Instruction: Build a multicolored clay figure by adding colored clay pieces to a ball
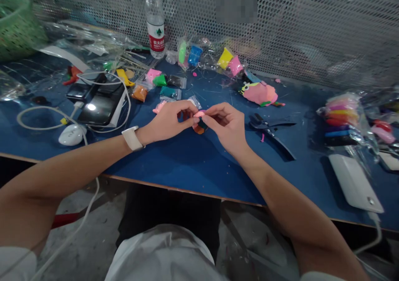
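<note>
A small rounded pink, orange and dark clay-like lump [201, 125] sits pinched between the fingers [188, 124] of the left hand [168, 120] and right hand [231, 127] near the smooth blue tabletop's [174, 160] front edge, while a clear plastic bottle [155, 17] labelled "农夫山" stands toward the back edge.

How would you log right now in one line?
left hand: pinches small multicoloured piece | right hand: pinches it too | right of hands: pliers, pink figure | back: bottle, upright
</note>
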Tool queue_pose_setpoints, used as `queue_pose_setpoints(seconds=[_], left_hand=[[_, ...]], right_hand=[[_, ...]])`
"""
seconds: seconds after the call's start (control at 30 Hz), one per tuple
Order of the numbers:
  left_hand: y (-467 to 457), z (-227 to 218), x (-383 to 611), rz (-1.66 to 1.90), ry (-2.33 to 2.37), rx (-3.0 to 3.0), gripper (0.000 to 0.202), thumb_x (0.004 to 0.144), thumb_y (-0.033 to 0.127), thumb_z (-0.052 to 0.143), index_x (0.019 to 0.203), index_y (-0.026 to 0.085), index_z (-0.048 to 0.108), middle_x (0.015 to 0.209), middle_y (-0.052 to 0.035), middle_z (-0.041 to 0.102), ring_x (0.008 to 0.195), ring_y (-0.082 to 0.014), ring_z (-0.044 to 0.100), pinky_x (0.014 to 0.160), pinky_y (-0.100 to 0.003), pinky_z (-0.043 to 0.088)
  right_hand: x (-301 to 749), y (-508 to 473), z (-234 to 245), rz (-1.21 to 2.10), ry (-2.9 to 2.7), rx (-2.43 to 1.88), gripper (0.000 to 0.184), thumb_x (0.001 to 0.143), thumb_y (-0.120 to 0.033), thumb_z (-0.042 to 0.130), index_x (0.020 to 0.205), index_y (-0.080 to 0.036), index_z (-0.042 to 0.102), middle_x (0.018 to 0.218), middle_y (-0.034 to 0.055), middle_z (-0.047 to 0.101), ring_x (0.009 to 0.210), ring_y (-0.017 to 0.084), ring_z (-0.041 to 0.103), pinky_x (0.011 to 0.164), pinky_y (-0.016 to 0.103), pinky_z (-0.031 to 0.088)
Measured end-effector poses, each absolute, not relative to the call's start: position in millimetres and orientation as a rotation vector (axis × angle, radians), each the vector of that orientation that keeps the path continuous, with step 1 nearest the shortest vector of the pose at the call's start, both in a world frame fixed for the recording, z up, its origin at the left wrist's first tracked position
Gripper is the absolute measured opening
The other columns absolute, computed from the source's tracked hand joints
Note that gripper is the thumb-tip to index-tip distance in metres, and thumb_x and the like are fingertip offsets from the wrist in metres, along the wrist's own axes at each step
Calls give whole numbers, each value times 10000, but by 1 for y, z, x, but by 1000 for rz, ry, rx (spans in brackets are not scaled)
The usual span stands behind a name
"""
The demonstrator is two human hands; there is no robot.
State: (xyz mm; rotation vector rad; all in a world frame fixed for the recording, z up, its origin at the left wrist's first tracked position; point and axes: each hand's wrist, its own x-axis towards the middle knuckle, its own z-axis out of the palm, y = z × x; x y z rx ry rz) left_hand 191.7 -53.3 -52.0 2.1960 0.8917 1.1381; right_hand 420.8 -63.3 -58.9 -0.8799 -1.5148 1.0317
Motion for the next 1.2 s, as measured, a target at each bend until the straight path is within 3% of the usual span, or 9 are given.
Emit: queue_pose_setpoints(seconds=[0.27, 0.47, 1.2], left_hand=[[-51, -49, 190, 1085, 860, 2117, 542, 1103, 713, 707, 913, 216, 806, 845, -59, 809, 641, -139, 645, 569, -288, 479], [-50, -51, 191, 1057, 815, 2013, 517, 1087, 698, 743, 960, 199, 797, 890, -70, 841, 734, -160, 745, 648, -278, 567], [-52, -52, 191, 1115, 937, 2088, 585, 1065, 760, 734, 969, 194, 843, 915, -66, 852, 777, -152, 736, 676, -263, 518]], right_hand=[[421, -60, -60, 1063, -1501, -874, 434, 813, -624, 1033, 949, -269, 822, 901, 26, 877, 817, 206, 839, 719, 352, 692], [420, -61, -59, 1110, -1500, -839, 365, 844, -587, 1022, 909, -279, 838, 909, 29, 888, 818, 224, 850, 800, 412, 746], [420, -59, -63, 1173, -1504, -843, 420, 806, -563, 1053, 952, -248, 817, 889, 21, 886, 804, 197, 854, 759, 356, 725]])
